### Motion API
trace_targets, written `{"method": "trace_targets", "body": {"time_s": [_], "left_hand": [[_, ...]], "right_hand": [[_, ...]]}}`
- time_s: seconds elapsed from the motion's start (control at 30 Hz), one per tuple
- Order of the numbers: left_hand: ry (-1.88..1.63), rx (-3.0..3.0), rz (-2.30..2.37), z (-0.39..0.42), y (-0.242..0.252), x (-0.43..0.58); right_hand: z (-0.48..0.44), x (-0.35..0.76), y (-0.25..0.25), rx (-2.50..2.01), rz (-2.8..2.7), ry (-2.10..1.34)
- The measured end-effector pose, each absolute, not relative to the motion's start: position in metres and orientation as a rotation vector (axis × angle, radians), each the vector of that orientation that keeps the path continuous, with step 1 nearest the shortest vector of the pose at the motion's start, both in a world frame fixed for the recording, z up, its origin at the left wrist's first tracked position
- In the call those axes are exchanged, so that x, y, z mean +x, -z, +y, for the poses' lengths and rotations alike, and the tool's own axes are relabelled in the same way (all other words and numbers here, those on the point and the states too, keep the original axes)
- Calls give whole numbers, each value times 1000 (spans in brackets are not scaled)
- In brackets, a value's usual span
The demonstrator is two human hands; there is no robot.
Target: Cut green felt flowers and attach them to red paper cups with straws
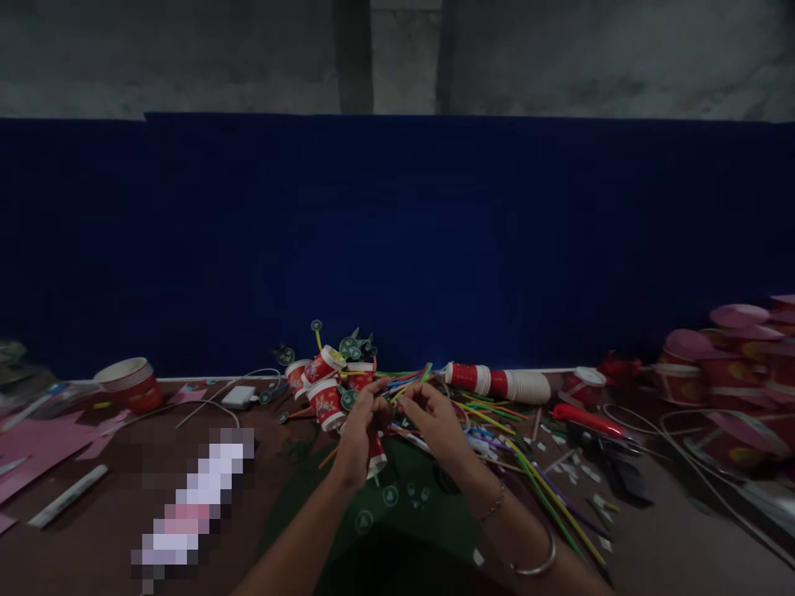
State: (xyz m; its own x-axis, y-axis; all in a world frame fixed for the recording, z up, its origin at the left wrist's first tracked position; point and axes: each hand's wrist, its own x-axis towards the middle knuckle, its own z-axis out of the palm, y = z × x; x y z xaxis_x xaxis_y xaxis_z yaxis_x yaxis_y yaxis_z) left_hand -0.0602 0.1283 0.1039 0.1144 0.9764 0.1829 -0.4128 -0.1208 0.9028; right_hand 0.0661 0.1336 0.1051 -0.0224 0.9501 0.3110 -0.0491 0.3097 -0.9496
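My left hand is curled beside a red paper cup with a white rim, which it appears to hold tilted in the palm. Close to its fingertips, my right hand has thumb and forefinger pinched together; whatever is between them is too small and dark to make out. Several red paper cups with printed patterns cluster just left of my hands, with round dark-green tags on coloured sticks among them. Behind and right of my right hand lie many thin coloured sticks.
A stack of red and white cups lies on its side at the back. A red-handled tool, white scraps and a cable are to the right. Pink-topped cups crowd the far right. Leftward are a paper bucket, pink paper and a white adapter.
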Motion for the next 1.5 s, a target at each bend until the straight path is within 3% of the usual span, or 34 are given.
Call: {"method": "trace_targets", "body": {"time_s": [0.57, 1.5], "left_hand": [[-1273, 1110, 739, 124, -103, -54], [-1316, 1174, 844, 122, -99, -55]], "right_hand": [[139, 77, -109, -1063, -1395, -862], [126, 74, -109, -971, -1664, -184]]}}
